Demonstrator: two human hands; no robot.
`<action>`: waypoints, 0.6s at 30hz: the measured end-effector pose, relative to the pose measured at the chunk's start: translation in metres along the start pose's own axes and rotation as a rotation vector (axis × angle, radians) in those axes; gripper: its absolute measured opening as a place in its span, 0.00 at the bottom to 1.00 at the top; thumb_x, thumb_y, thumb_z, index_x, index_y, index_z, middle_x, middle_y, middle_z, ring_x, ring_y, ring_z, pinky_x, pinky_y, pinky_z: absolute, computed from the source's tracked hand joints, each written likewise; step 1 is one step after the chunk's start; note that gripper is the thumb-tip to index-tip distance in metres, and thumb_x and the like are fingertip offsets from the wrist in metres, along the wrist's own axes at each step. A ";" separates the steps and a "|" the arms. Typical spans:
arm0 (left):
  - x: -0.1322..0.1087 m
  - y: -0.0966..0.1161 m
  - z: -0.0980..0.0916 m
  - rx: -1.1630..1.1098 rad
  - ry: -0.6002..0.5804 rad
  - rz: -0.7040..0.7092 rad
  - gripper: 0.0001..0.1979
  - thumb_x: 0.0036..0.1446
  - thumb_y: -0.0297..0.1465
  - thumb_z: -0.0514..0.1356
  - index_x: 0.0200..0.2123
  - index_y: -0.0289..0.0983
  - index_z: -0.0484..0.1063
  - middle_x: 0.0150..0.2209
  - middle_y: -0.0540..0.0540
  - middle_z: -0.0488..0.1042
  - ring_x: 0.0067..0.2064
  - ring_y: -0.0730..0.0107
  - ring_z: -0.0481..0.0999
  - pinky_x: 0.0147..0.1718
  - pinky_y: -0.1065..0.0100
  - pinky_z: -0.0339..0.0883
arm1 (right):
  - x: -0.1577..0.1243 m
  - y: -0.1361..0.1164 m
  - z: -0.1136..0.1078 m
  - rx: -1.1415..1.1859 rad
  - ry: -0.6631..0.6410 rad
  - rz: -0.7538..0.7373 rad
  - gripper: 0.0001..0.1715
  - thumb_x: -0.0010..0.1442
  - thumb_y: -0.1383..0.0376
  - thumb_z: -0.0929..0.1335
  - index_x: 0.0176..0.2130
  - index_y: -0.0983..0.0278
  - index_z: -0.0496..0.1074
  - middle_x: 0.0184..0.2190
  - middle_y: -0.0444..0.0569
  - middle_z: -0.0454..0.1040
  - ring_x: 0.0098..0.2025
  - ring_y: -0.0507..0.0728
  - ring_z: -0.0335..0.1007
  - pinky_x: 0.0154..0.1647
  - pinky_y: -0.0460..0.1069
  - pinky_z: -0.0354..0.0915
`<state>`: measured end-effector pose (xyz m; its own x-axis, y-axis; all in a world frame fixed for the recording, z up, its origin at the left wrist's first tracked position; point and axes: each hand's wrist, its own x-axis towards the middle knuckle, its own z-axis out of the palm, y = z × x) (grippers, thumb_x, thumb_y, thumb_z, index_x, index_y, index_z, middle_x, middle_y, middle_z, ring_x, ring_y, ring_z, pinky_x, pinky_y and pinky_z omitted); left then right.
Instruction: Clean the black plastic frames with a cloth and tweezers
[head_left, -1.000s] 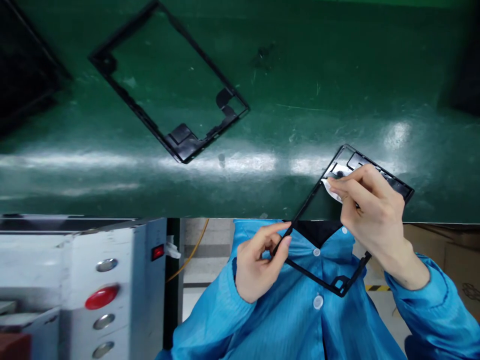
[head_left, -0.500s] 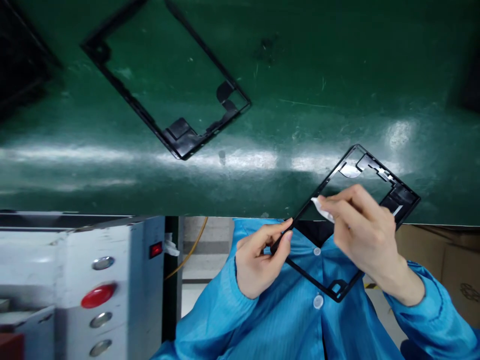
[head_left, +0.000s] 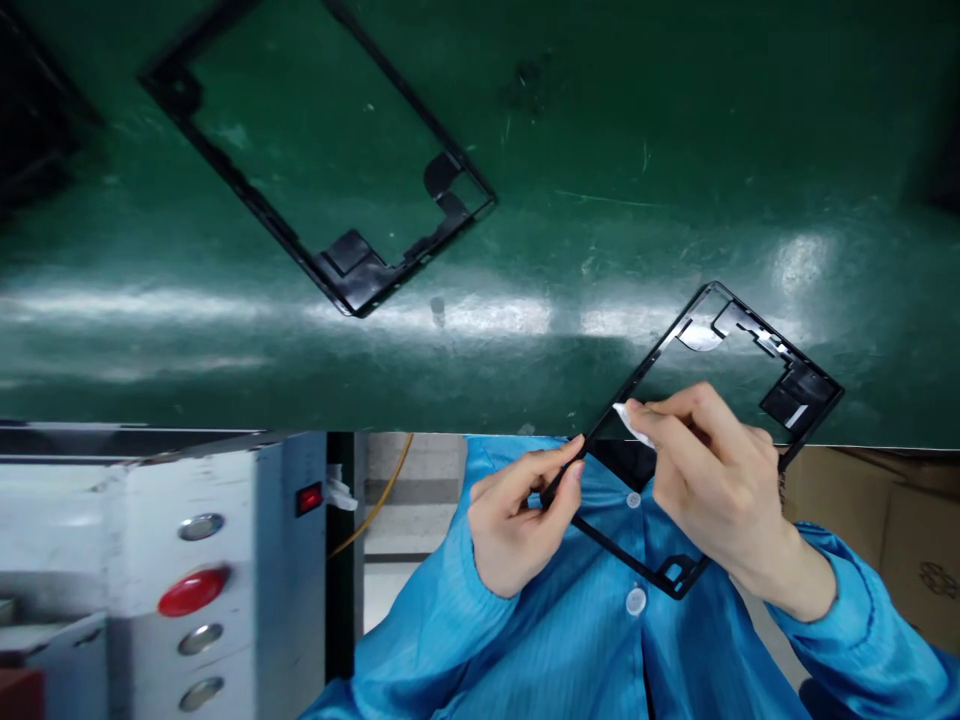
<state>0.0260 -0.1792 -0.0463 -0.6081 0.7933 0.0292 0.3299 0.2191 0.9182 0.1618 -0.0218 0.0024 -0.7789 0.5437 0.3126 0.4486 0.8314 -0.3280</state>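
Note:
A thin black rectangular plastic frame point(head_left: 816, 375) is held at a slant over the near edge of the green bench. My left hand point(head_left: 521, 515) pinches its left side between thumb and fingers. In my right hand point(head_left: 720, 490) a small folded white wipe point(head_left: 632, 424) is pinched, its tip at the inner edge of that same side. The right hand covers part of the frame's right side. Farther off, a second black frame point(head_left: 251, 205) of like shape lies on the bench, its top cut off by the picture's edge.
The green bench top point(head_left: 570, 260) spans the upper half. At the lower left stands a grey metal control box point(head_left: 289, 580) with a red button point(head_left: 193, 590) and silver buttons. Dark objects sit at the far left and right edges. A cardboard box point(head_left: 844, 520) is below right.
My right hand has slid the wipe a little down and left along the frame's side. The left hand keeps its grip. The view has shifted slightly.

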 end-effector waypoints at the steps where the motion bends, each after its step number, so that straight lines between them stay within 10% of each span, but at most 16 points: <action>1: 0.000 0.000 0.000 0.001 0.002 0.005 0.13 0.64 0.26 0.67 0.51 0.39 0.84 0.25 0.55 0.74 0.24 0.80 0.69 0.26 0.76 0.66 | 0.001 0.001 0.000 0.014 -0.020 -0.004 0.13 0.74 0.75 0.65 0.46 0.66 0.79 0.34 0.46 0.77 0.27 0.47 0.67 0.24 0.47 0.57; 18: 0.003 0.003 0.001 0.075 0.037 0.039 0.11 0.64 0.26 0.68 0.49 0.40 0.85 0.25 0.55 0.78 0.22 0.81 0.70 0.25 0.76 0.67 | 0.004 -0.003 -0.003 -0.052 -0.027 -0.052 0.13 0.75 0.74 0.65 0.44 0.70 0.80 0.33 0.47 0.76 0.28 0.49 0.68 0.25 0.48 0.57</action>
<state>0.0261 -0.1760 -0.0442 -0.6196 0.7808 0.0800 0.4059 0.2315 0.8841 0.1589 -0.0221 0.0073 -0.8128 0.4970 0.3038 0.4291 0.8636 -0.2648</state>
